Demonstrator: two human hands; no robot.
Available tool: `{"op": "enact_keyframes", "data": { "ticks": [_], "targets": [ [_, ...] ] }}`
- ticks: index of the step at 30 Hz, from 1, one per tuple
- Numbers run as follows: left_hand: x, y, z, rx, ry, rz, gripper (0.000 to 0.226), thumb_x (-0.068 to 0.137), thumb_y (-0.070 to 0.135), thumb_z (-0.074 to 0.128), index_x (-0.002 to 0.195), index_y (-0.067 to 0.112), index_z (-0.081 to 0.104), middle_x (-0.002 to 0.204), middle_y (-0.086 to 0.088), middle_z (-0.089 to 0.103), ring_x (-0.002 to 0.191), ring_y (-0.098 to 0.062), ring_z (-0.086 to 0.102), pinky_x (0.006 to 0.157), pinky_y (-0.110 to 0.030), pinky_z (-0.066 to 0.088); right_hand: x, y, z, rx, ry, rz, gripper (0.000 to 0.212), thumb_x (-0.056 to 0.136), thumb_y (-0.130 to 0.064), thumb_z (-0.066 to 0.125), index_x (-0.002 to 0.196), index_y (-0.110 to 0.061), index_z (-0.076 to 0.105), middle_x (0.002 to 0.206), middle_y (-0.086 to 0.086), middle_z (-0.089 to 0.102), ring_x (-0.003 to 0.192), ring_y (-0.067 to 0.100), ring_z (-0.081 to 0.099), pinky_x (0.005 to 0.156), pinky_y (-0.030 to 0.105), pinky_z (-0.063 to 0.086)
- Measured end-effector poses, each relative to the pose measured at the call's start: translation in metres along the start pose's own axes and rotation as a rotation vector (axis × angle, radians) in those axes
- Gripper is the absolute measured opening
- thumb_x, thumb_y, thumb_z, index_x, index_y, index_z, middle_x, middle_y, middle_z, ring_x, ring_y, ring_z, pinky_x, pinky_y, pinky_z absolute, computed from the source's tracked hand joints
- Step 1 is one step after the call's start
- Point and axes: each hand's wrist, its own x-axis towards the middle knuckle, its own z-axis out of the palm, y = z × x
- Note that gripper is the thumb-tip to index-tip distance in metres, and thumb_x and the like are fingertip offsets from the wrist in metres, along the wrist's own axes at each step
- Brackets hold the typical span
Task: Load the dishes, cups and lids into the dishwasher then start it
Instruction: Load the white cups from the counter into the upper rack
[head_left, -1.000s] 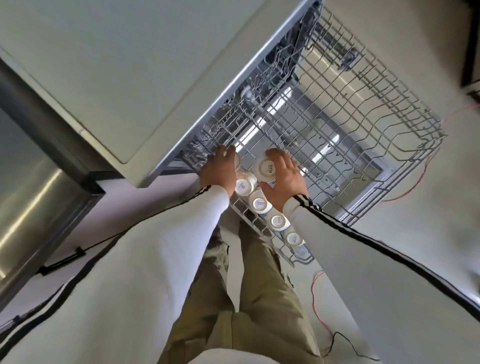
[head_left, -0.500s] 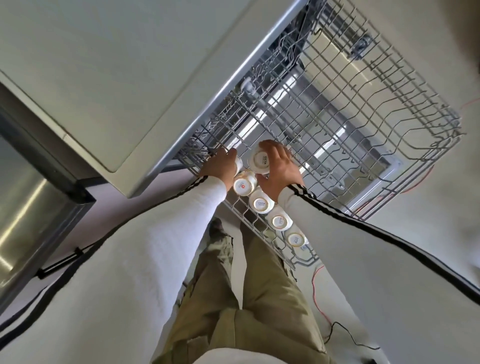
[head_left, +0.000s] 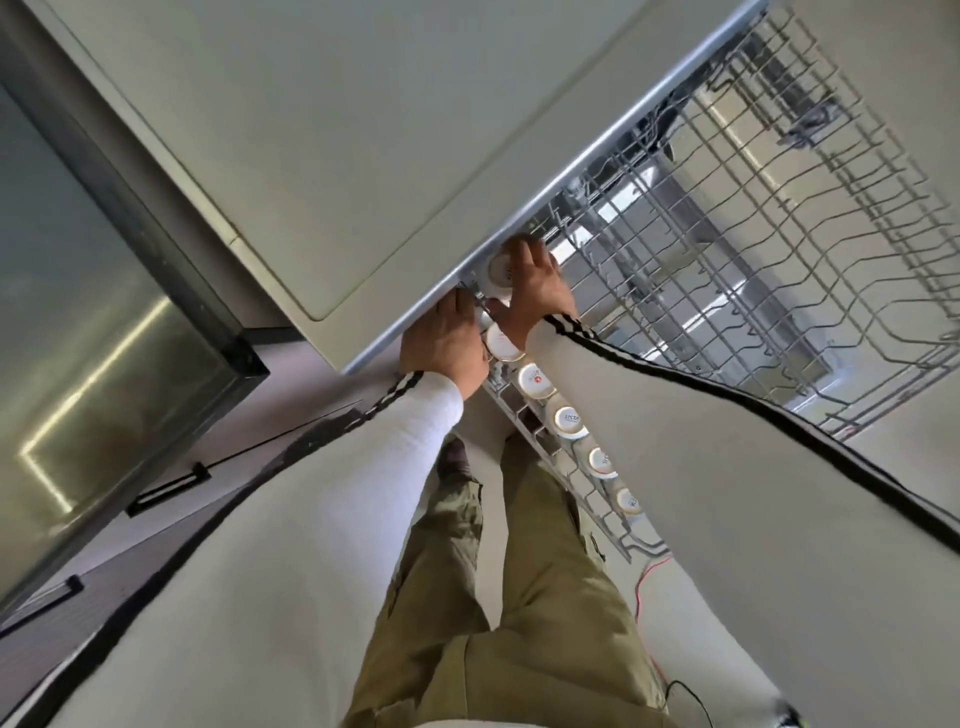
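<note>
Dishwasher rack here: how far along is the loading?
Done: five cups sit in a row along the near edge of the rack. In hand: the right hand grips a sixth cup at the row's far end; the left hand rests beside it. Left: most of the rack is bare, no dishes or lids show, and it is pulled out, so nothing is started.

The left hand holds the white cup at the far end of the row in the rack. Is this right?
No. In the head view the right hand holds the white cup at the far end of the row in the rack.
</note>
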Motion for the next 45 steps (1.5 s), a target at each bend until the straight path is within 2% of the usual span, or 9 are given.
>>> {"op": "enact_keyframes", "data": {
  "ticks": [3, 10, 18, 23, 27, 33, 35, 40, 45],
  "targets": [
    [0.000, -0.004, 0.004, -0.011, -0.014, -0.022, 0.075, 0.085, 0.036, 0.063, 0.147, 0.006, 0.032, 0.146, -0.014, 0.045, 0.132, -0.030, 0.047, 0.111, -0.039, 0.037, 0.017, -0.009, 0.019, -0.093, -0.105, 0.006, 0.073, 0.082, -0.023, 0.075, 0.144, -0.018, 0.036, 0.143, 0.004, 0.038, 0.128, 0.028, 0.045, 0.104, 0.040, 0.046],
    [-0.008, -0.016, 0.011, -0.098, -0.015, 0.015, 0.059, 0.088, 0.042, 0.053, 0.134, 0.006, 0.045, 0.129, -0.011, 0.058, 0.118, -0.030, 0.059, 0.100, -0.045, 0.050, 0.020, -0.023, 0.040, -0.239, -0.189, 0.005, 0.070, 0.091, -0.020, 0.066, 0.150, -0.015, 0.028, 0.152, 0.006, 0.031, 0.138, 0.027, 0.034, 0.106, 0.042, 0.042],
    [-0.026, -0.025, 0.001, 0.043, 0.017, 0.188, 0.058, 0.094, 0.046, 0.041, 0.133, 0.004, 0.048, 0.137, -0.014, 0.052, 0.130, -0.030, 0.046, 0.114, -0.043, 0.034, -0.004, -0.024, 0.028, -0.177, -0.202, 0.071, 0.077, 0.083, -0.012, 0.071, 0.148, -0.021, 0.030, 0.151, 0.002, 0.037, 0.135, 0.027, 0.041, 0.107, 0.039, 0.041],
    [-0.054, -0.029, -0.008, 0.089, 0.018, 0.278, 0.062, 0.097, 0.045, 0.038, 0.144, 0.003, 0.041, 0.151, -0.015, 0.042, 0.143, -0.030, 0.032, 0.121, -0.045, 0.020, -0.041, -0.037, 0.015, -0.175, -0.119, 0.122, 0.068, 0.086, -0.006, 0.062, 0.147, -0.022, 0.035, 0.149, 0.001, 0.041, 0.134, 0.026, 0.043, 0.104, 0.041, 0.045],
    [-0.087, -0.036, -0.022, 0.083, 0.036, 0.347, 0.062, 0.099, 0.044, 0.038, 0.147, 0.006, 0.035, 0.154, -0.012, 0.037, 0.146, -0.029, 0.026, 0.122, -0.044, 0.017, -0.091, -0.055, 0.014, -0.214, 0.085, 0.121, 0.051, 0.092, -0.011, 0.055, 0.141, -0.019, 0.043, 0.140, 0.003, 0.051, 0.125, 0.027, 0.052, 0.093, 0.041, 0.050],
    [-0.150, -0.062, -0.039, -0.051, 0.079, 0.405, 0.073, 0.095, 0.036, 0.049, 0.154, 0.006, 0.017, 0.161, -0.012, 0.022, 0.151, -0.028, 0.015, 0.123, -0.044, 0.016, -0.170, -0.106, 0.014, -0.221, 0.098, 0.173, 0.050, 0.096, -0.025, 0.050, 0.144, -0.030, 0.037, 0.152, -0.006, 0.038, 0.137, 0.020, 0.042, 0.101, 0.045, 0.045],
    [-0.169, -0.074, -0.042, -0.082, 0.101, 0.432, 0.083, 0.089, 0.031, 0.058, 0.156, 0.009, 0.014, 0.162, -0.010, 0.021, 0.151, -0.027, 0.013, 0.123, -0.043, 0.017, -0.196, -0.127, 0.021, -0.193, 0.164, 0.150, 0.046, 0.097, -0.030, 0.049, 0.142, -0.034, 0.039, 0.149, -0.007, 0.042, 0.130, 0.019, 0.050, 0.101, 0.042, 0.046],
    [-0.201, -0.131, -0.066, -0.066, 0.267, 0.439, 0.082, 0.086, 0.027, 0.061, 0.155, 0.009, 0.023, 0.160, -0.008, 0.027, 0.150, -0.024, 0.018, 0.124, -0.039, 0.012, -0.232, -0.190, 0.023, -0.148, 0.297, -0.053, 0.047, 0.100, -0.023, 0.046, 0.147, -0.020, 0.042, 0.151, 0.001, 0.042, 0.137, 0.021, 0.042, 0.105, 0.038, 0.041],
    [-0.210, -0.212, -0.098, -0.039, 0.417, 0.191, 0.072, 0.096, 0.032, 0.047, 0.156, 0.006, 0.016, 0.164, -0.010, 0.014, 0.152, -0.027, 0.008, 0.125, -0.039, 0.007, -0.207, -0.261, 0.018, -0.232, 0.307, -0.286, 0.044, 0.101, -0.025, 0.043, 0.144, -0.017, 0.046, 0.153, 0.001, 0.041, 0.141, 0.019, 0.035, 0.115, 0.038, 0.034]
  ]
}}
